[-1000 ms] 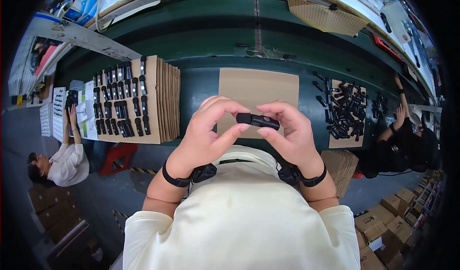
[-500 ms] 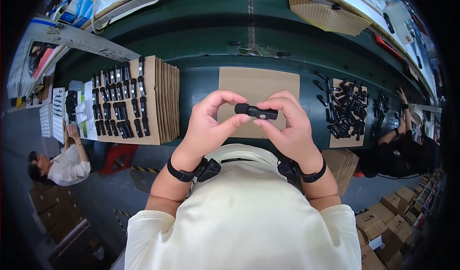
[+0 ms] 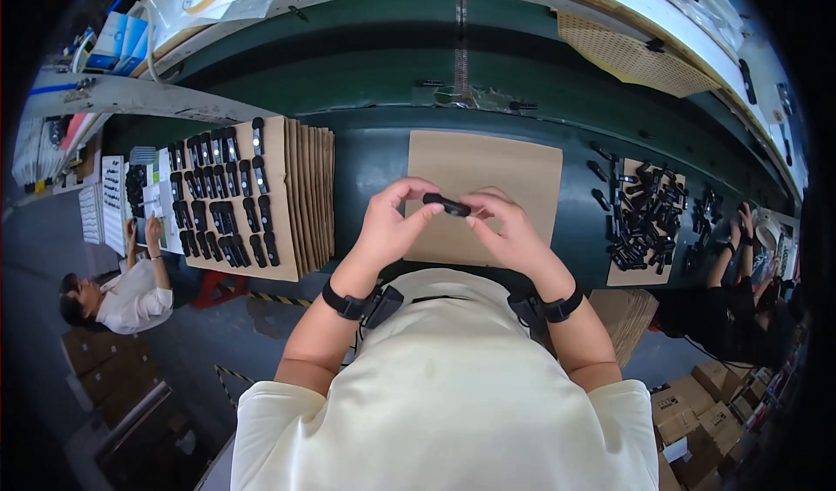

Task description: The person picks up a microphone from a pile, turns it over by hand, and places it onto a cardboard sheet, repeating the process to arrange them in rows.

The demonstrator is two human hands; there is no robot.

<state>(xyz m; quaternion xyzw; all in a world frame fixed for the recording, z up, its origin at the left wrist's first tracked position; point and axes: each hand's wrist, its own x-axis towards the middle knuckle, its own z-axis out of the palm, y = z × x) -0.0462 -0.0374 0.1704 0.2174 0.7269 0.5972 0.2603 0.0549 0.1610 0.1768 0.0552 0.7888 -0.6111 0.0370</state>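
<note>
Between both hands is a small black clip-on microphone with a rounded, foam-like head at its left end. The thumb and index finger of my left hand pinch that head end. At the other end, the fingertips of my right hand close on the body. It is held above a bare brown cardboard sheet on the green table. To the left, rows of similar microphones lie on top of a cardboard stack. A loose heap of black microphones lies to the right.
A person in a white top works at the far left, and another in dark clothes at the far right. A perforated tan board sits on the far ledge. More cardboard sheets are stacked by the table's near right edge.
The microphone has been turned in my fingers, so its pale round button no longer shows. My hands sit slightly farther off, and the whole view has shifted a little.
</note>
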